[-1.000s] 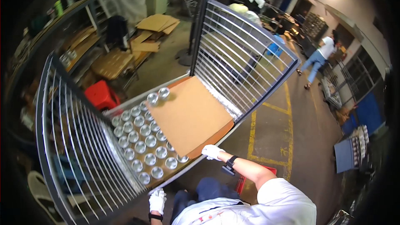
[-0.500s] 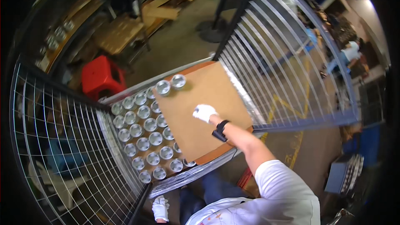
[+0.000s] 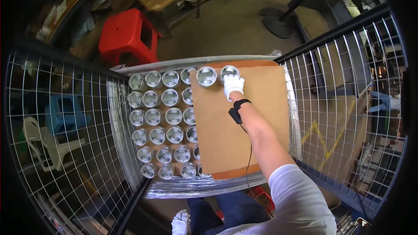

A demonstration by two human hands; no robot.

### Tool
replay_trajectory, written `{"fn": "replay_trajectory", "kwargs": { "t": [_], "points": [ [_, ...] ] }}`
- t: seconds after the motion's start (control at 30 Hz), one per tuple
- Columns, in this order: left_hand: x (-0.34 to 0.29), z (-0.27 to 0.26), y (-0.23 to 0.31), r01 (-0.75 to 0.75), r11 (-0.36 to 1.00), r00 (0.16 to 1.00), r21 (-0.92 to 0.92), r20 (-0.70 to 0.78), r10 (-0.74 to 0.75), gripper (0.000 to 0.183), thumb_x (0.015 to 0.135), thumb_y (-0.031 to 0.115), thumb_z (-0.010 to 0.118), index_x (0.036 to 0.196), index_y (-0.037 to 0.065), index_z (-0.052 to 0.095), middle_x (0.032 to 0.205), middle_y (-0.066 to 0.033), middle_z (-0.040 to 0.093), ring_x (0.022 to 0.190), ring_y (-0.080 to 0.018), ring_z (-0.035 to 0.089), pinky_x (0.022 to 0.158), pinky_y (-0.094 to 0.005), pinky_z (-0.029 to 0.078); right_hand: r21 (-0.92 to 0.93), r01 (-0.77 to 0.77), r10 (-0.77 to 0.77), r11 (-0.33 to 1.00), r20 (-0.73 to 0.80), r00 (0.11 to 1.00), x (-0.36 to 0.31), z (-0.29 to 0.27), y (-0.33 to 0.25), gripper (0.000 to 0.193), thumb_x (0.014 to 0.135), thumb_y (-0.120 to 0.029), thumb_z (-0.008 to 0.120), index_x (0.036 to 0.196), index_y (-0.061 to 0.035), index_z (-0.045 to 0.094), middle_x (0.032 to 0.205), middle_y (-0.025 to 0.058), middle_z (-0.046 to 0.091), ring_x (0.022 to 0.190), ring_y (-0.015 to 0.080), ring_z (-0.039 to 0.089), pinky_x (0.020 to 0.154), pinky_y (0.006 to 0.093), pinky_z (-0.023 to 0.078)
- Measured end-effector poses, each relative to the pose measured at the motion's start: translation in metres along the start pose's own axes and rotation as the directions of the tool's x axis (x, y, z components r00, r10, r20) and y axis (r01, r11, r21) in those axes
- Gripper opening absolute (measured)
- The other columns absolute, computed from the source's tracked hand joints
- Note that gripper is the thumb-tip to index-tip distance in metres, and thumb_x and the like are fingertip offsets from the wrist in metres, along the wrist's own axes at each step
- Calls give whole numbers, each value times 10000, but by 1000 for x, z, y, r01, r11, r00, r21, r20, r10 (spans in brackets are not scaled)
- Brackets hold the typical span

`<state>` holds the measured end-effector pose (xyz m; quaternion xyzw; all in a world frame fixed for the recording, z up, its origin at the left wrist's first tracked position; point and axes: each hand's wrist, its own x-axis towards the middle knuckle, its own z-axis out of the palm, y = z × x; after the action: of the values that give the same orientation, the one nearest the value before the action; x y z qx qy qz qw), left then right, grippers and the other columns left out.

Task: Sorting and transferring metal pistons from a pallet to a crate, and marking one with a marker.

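My right hand, in a white glove, has its fingers closed on the near side of a silver, piston-like metal part. That part stands near the far edge of a brown cardboard sheet. Just left of it, a second silver piston sits upright on the same sheet. Rows of like pistons fill the left half of the crate, and the sheet's left edge overlaps some of them. Down by my left thigh, my left hand, also gloved, hangs with loosely bent fingers and holds nothing.
Wire mesh panels flank the crate on both sides, with plastic film along its near edge. Beyond stand a red stool and a round black base. A cable trails from my right wrist strap.
My right hand has moved from the middle of the sheet to the right-hand piston at its far edge and closed on it. The view has turned and come closer to the crate.
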<state>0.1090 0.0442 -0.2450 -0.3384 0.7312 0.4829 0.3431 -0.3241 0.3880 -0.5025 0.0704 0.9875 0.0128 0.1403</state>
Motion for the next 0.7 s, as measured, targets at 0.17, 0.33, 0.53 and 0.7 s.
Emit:
{"fn": "replay_trajectory", "kwargs": {
  "t": [0.17,0.33,0.53,0.7],
  "points": [
    [12,-7,-41,178,980,983,-91,-21,-181,288,977,260,516,1165,56,594,856,-60,665,663,-127,596,605,-277,500,77,-20,16,997,49,999,3,-5,11,238,825,-210,560,1018,-145,683,994,121,697,929,300,660,823,452,453],
    [44,-15,-32,60,997,998,-53,-28,-61,255,990,247,503,1117,53,610,768,-28,641,597,-77,566,528,-231,455,971,-225,-112,-75,216,970,-67,-15,59,211,821,-171,546,978,-70,645,963,72,682,937,231,635,829,380,502],
    [91,-24,18,-552,821,816,146,-106,568,272,983,254,515,1123,53,632,847,-23,657,682,-107,609,615,-251,483,603,-436,-188,-668,430,883,-181,-61,36,232,945,-188,458,1095,-56,577,1077,52,639,989,179,609,876,330,511],
    [87,-12,121,-379,881,892,-283,144,429,280,980,199,495,1160,33,632,1060,-100,667,959,-168,614,853,-299,475,966,-34,-212,258,90,973,-257,-52,28,310,985,-234,391,1143,-39,573,1125,64,630,1028,178,602,871,356,517]
  ]
}}
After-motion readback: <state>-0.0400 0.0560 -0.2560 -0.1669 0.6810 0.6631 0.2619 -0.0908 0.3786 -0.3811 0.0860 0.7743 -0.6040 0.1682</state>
